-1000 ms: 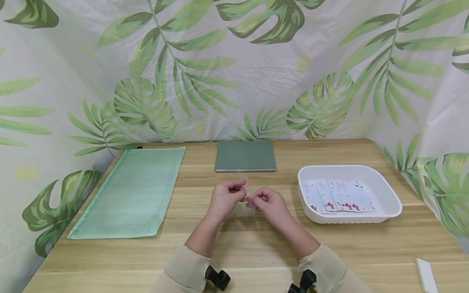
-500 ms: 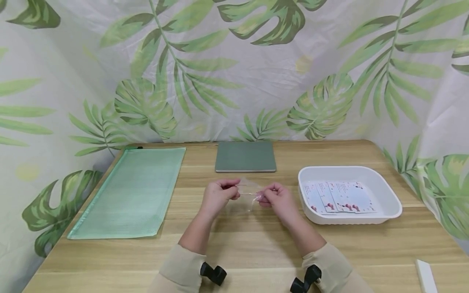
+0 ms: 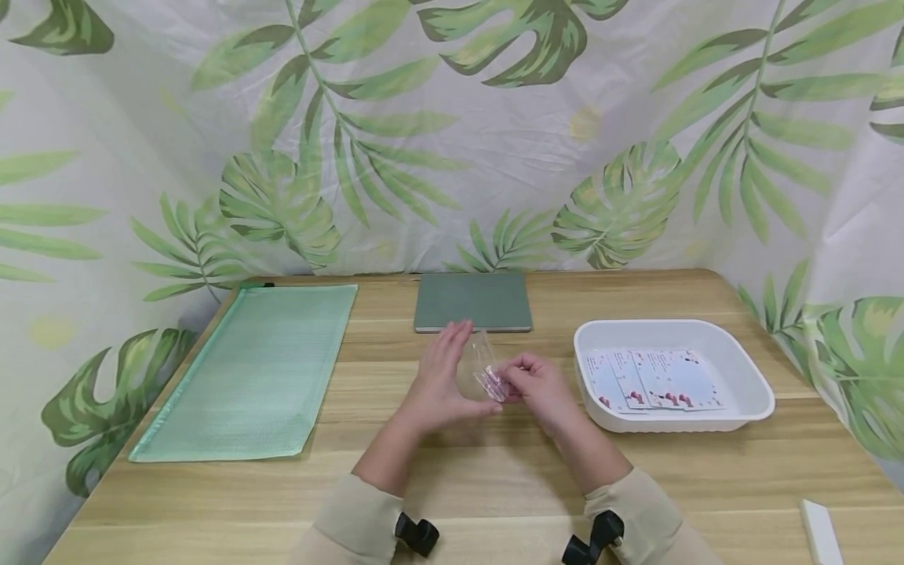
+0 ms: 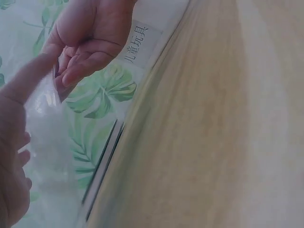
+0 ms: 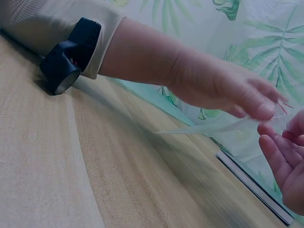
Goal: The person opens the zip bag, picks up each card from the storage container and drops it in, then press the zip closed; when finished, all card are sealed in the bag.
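Note:
A clear plastic bag [image 3: 483,359] with thin pinkish-red lines is held up above the middle of the table. My right hand [image 3: 538,392] pinches its right side between thumb and fingertips. On the other side is my left hand [image 3: 439,386], fingers straight and thumb stretched toward the bag's lower corner. In the left wrist view the film of the bag [image 4: 50,142] hangs beside the left hand [image 4: 12,156], whose thumb reaches the right hand [image 4: 95,40]. The right wrist view has the right hand [image 5: 285,161] partly cut off by the frame edge.
A white tray [image 3: 759,396] with several printed cards [image 3: 681,380] stands on the right. At the back lies a grey-green notebook [image 3: 473,302]; a green mesh zip pouch [image 3: 247,373] lies on the left. A white strip [image 3: 821,532] is near the right front.
Both hands were pinching the bag, which was turned edge-on, then spread between them. Now the left hand has let go and straightened its fingers; the right hand keeps its pinch.

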